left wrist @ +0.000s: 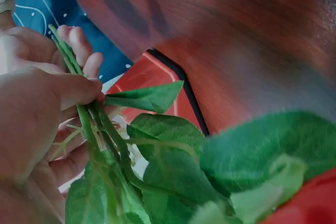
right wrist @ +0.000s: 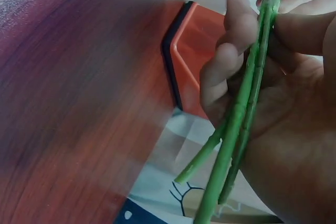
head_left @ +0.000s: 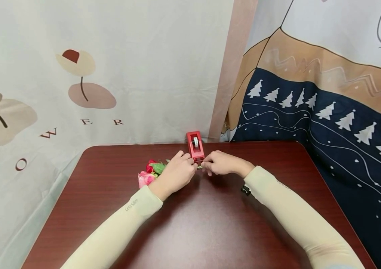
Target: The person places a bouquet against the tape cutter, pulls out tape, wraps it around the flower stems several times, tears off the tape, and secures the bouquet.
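Observation:
My left hand grips the green stems of the flowers, thumb across them in the left wrist view. A pink flower and a red flower with green leaves stick out on its left side. My right hand has its fingers curled at the bare stems, close to the left hand's fingertips; the stem ends extend past it in the right wrist view. The red tape dispenser stands just behind both hands, a roll of tape in it.
The dark red-brown table has its back edge near a pale printed curtain. A dark blue curtain with white trees hangs at the right. A small black object sits at the right wrist.

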`<state>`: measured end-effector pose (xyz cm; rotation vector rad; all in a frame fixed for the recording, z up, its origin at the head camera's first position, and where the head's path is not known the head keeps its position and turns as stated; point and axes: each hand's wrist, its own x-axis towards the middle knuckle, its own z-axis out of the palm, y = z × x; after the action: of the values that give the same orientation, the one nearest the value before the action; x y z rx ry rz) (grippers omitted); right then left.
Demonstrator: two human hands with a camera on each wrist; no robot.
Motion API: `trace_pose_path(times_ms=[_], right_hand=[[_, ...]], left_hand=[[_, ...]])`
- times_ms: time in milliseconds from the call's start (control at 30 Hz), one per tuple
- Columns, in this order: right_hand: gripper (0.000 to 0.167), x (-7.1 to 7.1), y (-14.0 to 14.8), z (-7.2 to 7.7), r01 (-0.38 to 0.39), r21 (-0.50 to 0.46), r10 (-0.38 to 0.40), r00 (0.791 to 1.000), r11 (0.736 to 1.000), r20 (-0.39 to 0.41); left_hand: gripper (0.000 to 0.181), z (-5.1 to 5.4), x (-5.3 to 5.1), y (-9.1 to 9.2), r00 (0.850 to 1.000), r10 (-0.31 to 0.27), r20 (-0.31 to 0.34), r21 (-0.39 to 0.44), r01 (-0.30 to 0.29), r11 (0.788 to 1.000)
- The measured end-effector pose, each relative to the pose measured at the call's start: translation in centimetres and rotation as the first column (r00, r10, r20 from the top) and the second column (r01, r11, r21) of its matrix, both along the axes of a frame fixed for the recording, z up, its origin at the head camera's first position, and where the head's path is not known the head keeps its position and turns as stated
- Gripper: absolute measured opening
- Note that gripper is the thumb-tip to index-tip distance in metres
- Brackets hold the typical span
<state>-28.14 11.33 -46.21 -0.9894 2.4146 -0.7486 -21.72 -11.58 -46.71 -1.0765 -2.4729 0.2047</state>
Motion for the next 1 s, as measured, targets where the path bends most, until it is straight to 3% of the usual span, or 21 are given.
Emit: trace_pose_path(times_ms=[200,367,567,733,867,1000], right_hand=[[0.03,0.0,0.4,-0.8,-0.012,-0.026,0.011,1.0,1.0,-0.011],[0.025,0.6,0.7,-1.2,-0.048,-0.048,0.041,0.989,0.998,-0.142],[0.019,1.4,0.8,-1.7,-0.052,-0.027,0.04,0.946,0.998,-0.321],[0.015,2.0,0.8,-1.8,-0.05,0.0,0.044,0.877,0.999,-0.479],[0.013,2.3,0.9,-1.9,-0.058,0.009,0.052,0.814,0.998,-0.578],[0.012,2.5,0.9,-2.1,-0.065,0.015,0.059,0.764,0.998,-0.642]], left_hand=[[0.012,-0.3,0.1,0.2,0.999,-0.006,-0.045,-0.011,0.006,1.0],[0.01,-0.3,0.2,0.3,1.0,0.008,-0.021,-0.009,-0.008,1.0],[0.012,-0.3,-0.1,0.5,0.995,0.054,0.088,0.038,-0.058,0.998],[0.011,-0.1,-0.3,0.4,0.984,0.066,0.164,0.066,-0.077,0.995],[0.007,0.5,-0.6,0.3,0.957,0.077,0.28,0.08,-0.103,0.991],[0.012,1.4,-1.1,0.0,0.9,0.1,0.424,0.072,-0.144,0.987]])
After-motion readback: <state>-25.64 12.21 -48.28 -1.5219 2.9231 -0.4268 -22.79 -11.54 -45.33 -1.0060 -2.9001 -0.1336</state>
